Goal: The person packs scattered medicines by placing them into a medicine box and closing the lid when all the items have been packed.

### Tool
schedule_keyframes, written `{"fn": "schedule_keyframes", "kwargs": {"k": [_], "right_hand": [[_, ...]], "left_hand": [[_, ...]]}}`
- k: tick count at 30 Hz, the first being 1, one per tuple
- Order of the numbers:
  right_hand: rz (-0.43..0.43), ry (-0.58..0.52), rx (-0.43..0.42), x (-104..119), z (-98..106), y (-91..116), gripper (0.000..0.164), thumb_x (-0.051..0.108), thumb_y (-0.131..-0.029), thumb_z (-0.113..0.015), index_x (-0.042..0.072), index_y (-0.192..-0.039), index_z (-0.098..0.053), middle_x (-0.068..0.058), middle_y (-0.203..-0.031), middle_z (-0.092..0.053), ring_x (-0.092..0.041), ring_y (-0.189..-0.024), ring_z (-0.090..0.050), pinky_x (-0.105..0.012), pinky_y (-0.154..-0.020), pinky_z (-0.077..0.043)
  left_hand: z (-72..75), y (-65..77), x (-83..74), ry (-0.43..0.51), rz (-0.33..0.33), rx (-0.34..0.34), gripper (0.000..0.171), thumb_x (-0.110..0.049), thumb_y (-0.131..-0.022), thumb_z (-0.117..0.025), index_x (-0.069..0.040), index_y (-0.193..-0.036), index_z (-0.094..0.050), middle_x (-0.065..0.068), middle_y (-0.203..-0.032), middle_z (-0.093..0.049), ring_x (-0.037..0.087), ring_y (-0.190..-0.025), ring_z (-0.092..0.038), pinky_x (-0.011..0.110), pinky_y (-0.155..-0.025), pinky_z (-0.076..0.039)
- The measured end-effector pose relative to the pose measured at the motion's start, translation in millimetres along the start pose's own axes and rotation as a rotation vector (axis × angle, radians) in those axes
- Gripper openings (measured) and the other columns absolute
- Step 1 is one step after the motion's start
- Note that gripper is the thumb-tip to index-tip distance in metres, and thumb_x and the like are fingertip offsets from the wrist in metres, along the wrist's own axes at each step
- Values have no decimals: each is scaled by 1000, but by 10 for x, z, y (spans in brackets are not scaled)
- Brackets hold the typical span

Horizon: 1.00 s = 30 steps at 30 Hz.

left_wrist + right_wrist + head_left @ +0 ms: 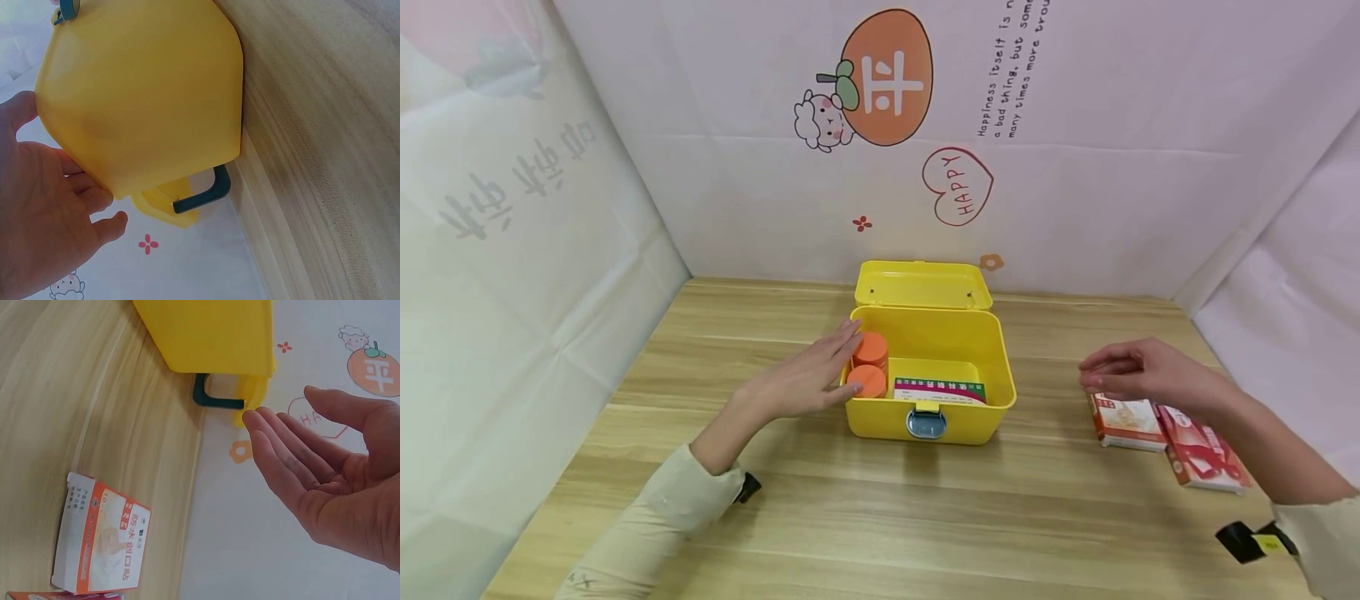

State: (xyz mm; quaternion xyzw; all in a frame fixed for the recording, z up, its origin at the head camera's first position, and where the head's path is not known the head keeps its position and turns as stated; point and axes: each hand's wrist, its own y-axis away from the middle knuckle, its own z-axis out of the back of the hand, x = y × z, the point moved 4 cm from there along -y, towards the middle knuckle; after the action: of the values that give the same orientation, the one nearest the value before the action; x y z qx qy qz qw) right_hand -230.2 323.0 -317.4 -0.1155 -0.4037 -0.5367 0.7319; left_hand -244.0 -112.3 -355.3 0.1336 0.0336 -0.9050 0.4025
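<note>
A yellow plastic box (966,425) with a clear front latch stands on the table, its lid (925,285) tipped back. Inside, two orange-capped containers (871,382) sit at the left, and a white, green and magenta carton (940,390) lies along the front wall. My left hand (808,375) rests at the box's left rim, fingers fairly straight; the left wrist view shows its fingertips at the edge. Over to the right, my right hand (1157,375) hovers with relaxed fingers above a white and orange adhesive-bandage box (1127,421), holding nothing.
Beside the bandage box lies a red and white carton (1202,450). The right wrist view shows a dark green handle (203,394) behind the yellow box. White printed sheets (737,167) hang behind the wooden table (880,525) and at both sides.
</note>
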Motion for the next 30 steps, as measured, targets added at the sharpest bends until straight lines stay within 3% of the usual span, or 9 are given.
{"fn": "schedule_keyframes", "kwargs": {"k": [16, 30], "right_hand": [[-44, 62, -47, -342, 33, 85, 48, 23, -102, -57, -12, -135, -52, -24, -121, -69, 2, -89, -67, -23, -74, -58], [-107, 251, -142, -565, 72, 74, 44, 23, -98, -62, -12, -125, -60, -16, -105, -74, -12, -88, -68, -23, -67, -54]], "left_hand": [[3, 5, 7, -5, 2, -1, 81, -58, -103, -35, -5, -160, -9, 7, -170, 3, 22, -157, 1, 42, -127, -16], [8, -2, 1, -11, -2, -6, 82, -59, -103, -35, -5, -160, -11, 9, -170, 1, 22, -157, -1, 42, -127, -17]]}}
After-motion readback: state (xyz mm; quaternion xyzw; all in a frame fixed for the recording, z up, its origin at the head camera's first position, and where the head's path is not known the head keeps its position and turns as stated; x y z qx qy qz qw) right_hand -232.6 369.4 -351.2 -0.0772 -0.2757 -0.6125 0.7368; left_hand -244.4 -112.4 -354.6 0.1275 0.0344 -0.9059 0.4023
